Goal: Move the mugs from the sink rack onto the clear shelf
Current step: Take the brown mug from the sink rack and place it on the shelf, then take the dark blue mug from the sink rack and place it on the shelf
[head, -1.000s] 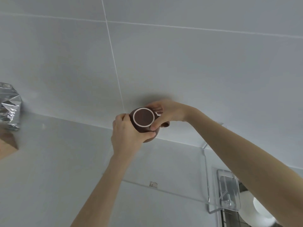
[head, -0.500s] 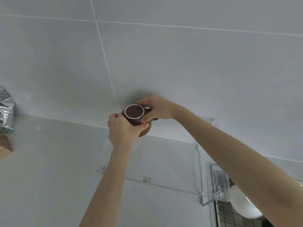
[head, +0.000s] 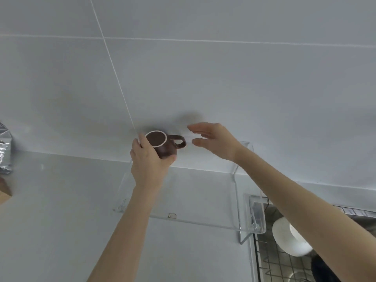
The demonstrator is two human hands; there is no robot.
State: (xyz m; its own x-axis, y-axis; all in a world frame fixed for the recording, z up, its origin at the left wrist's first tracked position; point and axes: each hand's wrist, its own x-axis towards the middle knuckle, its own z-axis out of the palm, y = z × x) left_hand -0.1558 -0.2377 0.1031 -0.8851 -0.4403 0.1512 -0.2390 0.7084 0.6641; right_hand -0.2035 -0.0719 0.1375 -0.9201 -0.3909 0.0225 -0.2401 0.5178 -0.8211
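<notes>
A brown mug (head: 162, 143) with a white rim sits at the back left of the clear acrylic shelf (head: 203, 200), its handle pointing right. My left hand (head: 148, 161) wraps around the mug's left side and base. My right hand (head: 213, 141) hovers just right of the handle, fingers spread, touching nothing. At the lower right, a white mug (head: 289, 239) lies upside down on the wire sink rack (head: 272, 261), partly hidden by my right forearm.
A grey tiled wall rises behind the shelf. A silver foil bag (head: 5, 151) stands at the far left edge above a piece of wood (head: 5, 192). A dark object (head: 325, 267) lies on the rack at the bottom right.
My right hand has let go of the brown mug and drawn back to the right with fingers apart. The mug's handle now shows. My left hand still holds the mug.
</notes>
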